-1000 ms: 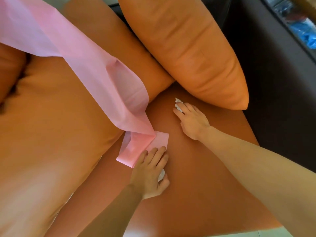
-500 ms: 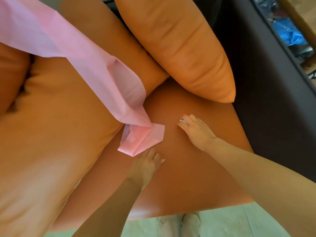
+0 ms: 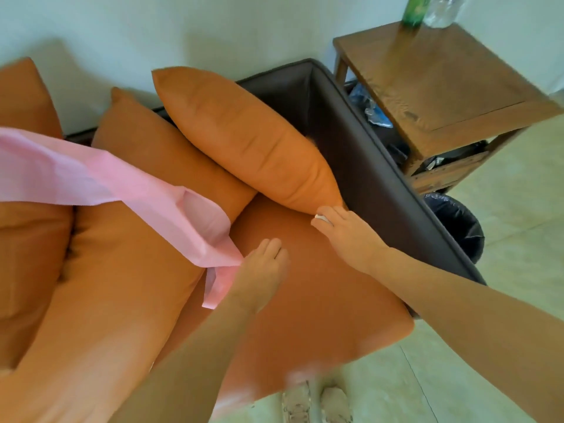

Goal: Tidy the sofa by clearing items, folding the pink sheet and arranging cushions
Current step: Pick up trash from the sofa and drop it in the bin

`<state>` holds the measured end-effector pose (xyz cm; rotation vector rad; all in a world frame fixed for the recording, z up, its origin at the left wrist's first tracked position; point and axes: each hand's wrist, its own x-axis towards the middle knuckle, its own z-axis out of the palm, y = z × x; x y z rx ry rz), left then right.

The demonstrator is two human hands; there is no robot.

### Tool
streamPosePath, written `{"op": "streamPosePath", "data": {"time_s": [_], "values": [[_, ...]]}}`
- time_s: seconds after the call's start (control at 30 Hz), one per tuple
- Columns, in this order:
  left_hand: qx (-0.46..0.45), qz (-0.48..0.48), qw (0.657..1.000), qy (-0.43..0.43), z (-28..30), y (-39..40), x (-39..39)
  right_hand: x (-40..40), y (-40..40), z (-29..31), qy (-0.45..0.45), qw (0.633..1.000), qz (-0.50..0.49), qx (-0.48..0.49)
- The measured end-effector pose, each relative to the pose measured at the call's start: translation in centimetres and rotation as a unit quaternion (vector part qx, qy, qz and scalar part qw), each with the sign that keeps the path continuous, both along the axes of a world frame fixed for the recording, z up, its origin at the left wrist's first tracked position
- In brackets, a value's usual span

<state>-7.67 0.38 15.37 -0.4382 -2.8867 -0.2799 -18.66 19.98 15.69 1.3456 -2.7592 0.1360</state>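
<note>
Pink sheet (image 3: 100, 181) drapes across the orange sofa (image 3: 320, 300) cushions at left, its end beside the left hand (image 3: 262, 270), fingers curled under, while the right hand (image 3: 348, 236) pinches a white scrap (image 3: 321, 218) near the upright cushion (image 3: 244, 141).

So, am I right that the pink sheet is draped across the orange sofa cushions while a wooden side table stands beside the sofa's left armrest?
Not quite: the head view shows the wooden side table standing beside the dark armrest on the person's right, not the left. The rest holds: the pink sheet is draped across the orange sofa cushions.
</note>
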Motion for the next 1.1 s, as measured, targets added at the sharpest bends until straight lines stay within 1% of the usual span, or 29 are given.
{"op": "streamPosePath", "data": {"time_s": [0.13, 0.27, 0.47, 0.67, 0.77, 0.87, 0.97, 1.1], "values": [[0.003, -0.022, 1.0, 0.006, 3.9, 3.5, -3.6, -1.5, 3.7, 3.6, 0.016, 1.0, -0.02, -0.015], [-0.021, -0.05, 0.998, 0.033, 7.3, 8.5, -7.0, -3.5, 8.2, 6.4, 0.036, 0.999, -0.033, -0.021], [-0.028, -0.002, 0.999, 0.036, 8.8, 16.5, -11.8, -7.3, 15.9, 7.0, 0.059, 0.998, -0.029, 0.009], [-0.007, 0.006, 1.0, 0.014, 8.0, 24.5, -15.5, -10.3, 23.9, 6.5, 0.045, 0.997, -0.037, 0.044], [0.018, 0.019, 0.999, -0.038, 6.6, 28.1, -17.2, -11.6, 27.7, 5.6, 0.016, 0.997, -0.056, 0.041], [0.038, 0.015, 0.998, -0.056, 6.0, 31.5, -19.0, -13.1, 30.8, 4.7, -0.006, 0.996, -0.081, 0.038], [0.075, 0.003, 0.995, -0.071, 4.9, 34.5, -20.9, -14.4, 33.3, 3.1, -0.047, 0.997, -0.056, 0.036], [0.042, -0.015, 0.991, -0.125, 1.2, 37.6, -23.2, -16.2, 35.3, 0.1, -0.066, 0.995, -0.072, 0.038]]}}
